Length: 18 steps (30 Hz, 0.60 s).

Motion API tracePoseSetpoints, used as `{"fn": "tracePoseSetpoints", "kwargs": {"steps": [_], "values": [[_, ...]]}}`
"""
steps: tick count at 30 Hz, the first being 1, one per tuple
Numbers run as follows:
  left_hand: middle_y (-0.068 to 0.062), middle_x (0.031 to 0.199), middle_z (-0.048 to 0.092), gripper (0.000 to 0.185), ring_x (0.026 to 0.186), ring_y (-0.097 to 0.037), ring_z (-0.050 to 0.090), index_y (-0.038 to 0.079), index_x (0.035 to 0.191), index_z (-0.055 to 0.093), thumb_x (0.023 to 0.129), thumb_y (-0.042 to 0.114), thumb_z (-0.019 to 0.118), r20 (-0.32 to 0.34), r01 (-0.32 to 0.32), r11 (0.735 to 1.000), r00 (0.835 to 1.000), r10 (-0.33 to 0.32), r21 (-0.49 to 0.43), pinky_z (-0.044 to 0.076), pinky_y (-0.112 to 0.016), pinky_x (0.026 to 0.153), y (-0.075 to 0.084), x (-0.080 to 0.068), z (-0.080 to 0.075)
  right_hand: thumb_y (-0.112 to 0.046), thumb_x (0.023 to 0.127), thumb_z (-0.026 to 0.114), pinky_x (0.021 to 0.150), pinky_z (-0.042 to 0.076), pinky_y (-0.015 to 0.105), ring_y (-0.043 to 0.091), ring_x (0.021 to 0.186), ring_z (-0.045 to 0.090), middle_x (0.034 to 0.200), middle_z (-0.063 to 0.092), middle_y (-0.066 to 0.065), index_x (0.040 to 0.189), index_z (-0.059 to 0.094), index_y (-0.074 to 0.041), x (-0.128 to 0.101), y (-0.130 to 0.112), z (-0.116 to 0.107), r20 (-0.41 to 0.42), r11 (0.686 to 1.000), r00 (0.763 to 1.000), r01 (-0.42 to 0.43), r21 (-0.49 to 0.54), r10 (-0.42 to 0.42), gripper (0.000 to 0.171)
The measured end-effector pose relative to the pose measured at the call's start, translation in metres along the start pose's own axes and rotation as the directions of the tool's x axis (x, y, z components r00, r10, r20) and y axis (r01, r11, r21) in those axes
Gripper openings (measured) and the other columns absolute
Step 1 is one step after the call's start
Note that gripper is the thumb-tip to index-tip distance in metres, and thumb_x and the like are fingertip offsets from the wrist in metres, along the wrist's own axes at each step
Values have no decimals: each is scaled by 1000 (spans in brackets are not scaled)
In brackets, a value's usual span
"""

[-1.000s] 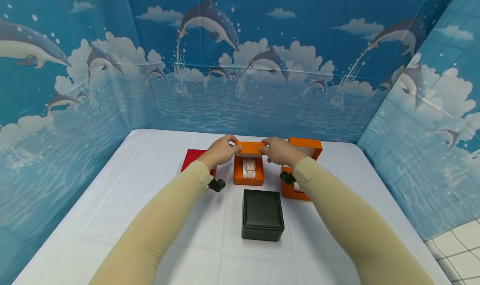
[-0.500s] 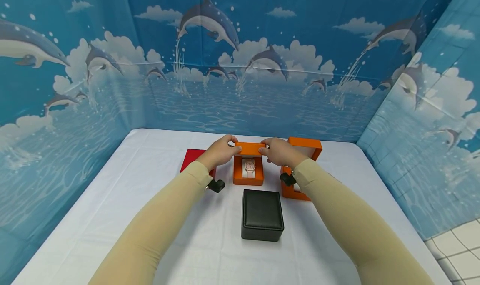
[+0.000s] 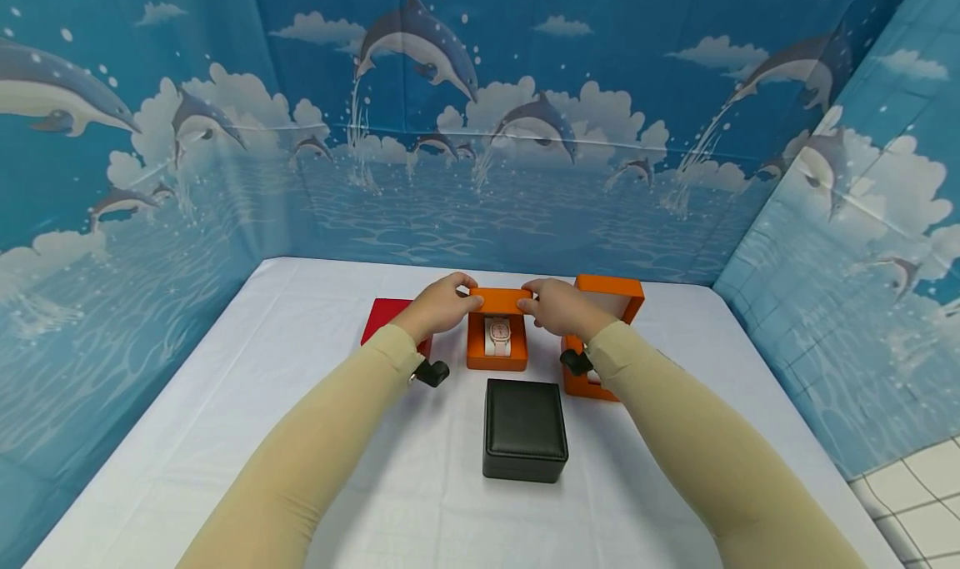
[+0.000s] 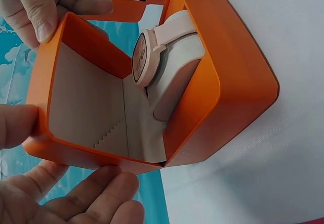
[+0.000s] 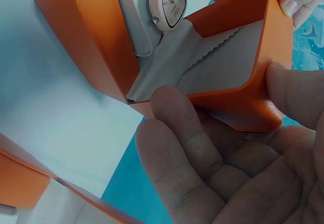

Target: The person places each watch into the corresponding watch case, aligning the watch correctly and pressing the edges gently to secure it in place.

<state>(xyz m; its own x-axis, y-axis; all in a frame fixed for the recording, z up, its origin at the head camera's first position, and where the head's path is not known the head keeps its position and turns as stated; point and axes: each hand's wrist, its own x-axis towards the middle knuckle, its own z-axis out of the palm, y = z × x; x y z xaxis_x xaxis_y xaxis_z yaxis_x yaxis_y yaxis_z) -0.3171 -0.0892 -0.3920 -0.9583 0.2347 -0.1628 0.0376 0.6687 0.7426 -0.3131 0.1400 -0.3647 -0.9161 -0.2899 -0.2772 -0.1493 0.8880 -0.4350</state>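
In the head view, an orange watch box [image 3: 497, 364] stands at mid-table with its hinged lid [image 3: 500, 301] raised at the back. A pale pink wristwatch [image 3: 498, 336] wraps a white cushion inside the base. My left hand [image 3: 441, 304] grips the lid's left end, thumb on its front edge and fingers behind. At the other end, my right hand [image 3: 561, 304] pinches the lid the same way. The left wrist view shows the lid's pale lining [image 4: 86, 92] and the watch's round dial [image 4: 142, 57] side-on. Some of the right fingers [image 5: 177, 123] extend past the lid's side.
A closed black box [image 3: 525, 423] sits nearer the front. To the right, a second orange box [image 3: 592, 386] stands with its lid up, partly behind my right wrist. A red box [image 3: 384, 315] lies at left, partly covered by my left arm. A dolphin-print curtain [image 3: 480, 211] borders the back.
The watch box's lid has tipped slightly down and forward, both hands moving with it. The base, the watch and the other boxes have stayed put.
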Motion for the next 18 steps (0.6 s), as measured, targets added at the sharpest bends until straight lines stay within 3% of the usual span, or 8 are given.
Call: {"fn": "tracePoseSetpoints", "kwargs": {"steps": [9,18], "values": [[-10,149,60,49,132,-29,61,19,148,53,105,40,61,-2,-22,1000,1000,22,-7,52,-49,113,0,-4,-1,-37,112,51,82,61,36,20,93,72,120,75,14,162,40,-9,-2,1,3,-17,1000,1000,18,-25,-19,59],[-10,148,60,48,131,-29,61,19,147,54,105,39,62,1,-23,1000,1000,23,-7,52,-49,112,-1,-5,0,-36,112,51,94,61,43,21,100,74,130,72,16,162,39,-8,-3,1,5,-18,999,1000,21,-24,-22,59]]}}
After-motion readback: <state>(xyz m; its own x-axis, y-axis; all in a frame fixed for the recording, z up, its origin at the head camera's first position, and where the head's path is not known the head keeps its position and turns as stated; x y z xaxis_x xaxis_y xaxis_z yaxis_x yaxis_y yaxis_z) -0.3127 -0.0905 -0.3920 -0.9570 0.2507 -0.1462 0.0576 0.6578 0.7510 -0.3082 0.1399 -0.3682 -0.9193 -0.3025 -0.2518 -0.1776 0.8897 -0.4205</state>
